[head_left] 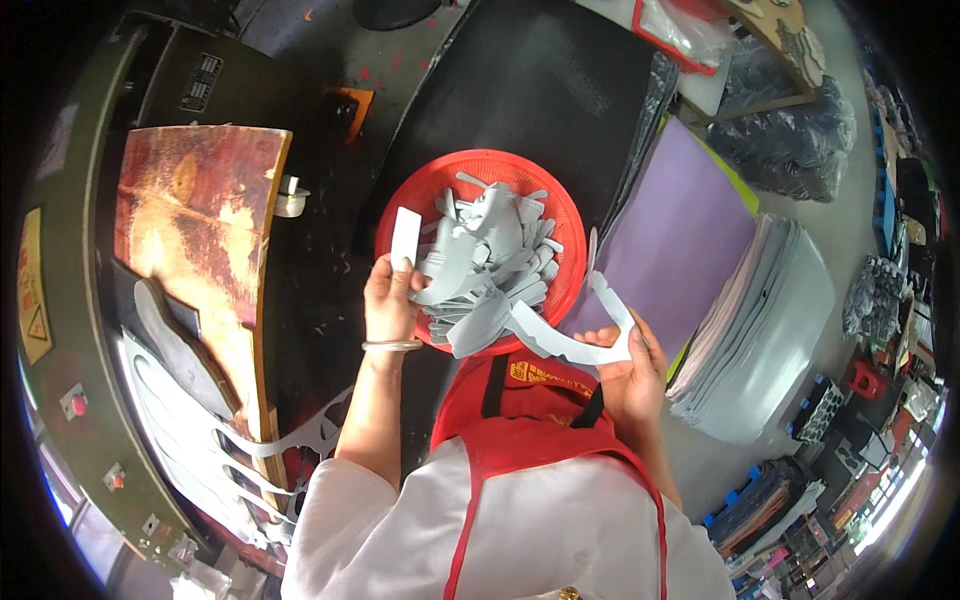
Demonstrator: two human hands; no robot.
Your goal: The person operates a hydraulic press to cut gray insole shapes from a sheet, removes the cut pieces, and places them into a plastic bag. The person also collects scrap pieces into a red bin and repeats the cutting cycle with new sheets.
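Curved grey cut piece (572,345) is the thing in hand here, a long thin strip shaped like a hook. Its long axis runs roughly left to right in front of the red apron (530,400), then the right end bends up toward the stack of sheets. The right hand (630,365) has its fingers pinched on that right end, just off the rim of the red basket (570,225)

Going big to small: the press machine (90,300) fills the left side, with a worn wooden cutting board (195,230) and a grey sheet with shapes cut out of it (200,420). On its dark green front there's a yellow rectangular warning sign (33,290) at the far left and a small dark plate label (202,82) up top. Right of the basket sits a purple sheet (680,230) on a pile of pale grey sheets (770,330). The round basket rests on a black surface (540,80) and is heaped with grey cut pieces (485,265)

The left hand (390,300), bangle on the wrist, grips a small white rectangular piece (405,238) standing upright at the basket's left rim
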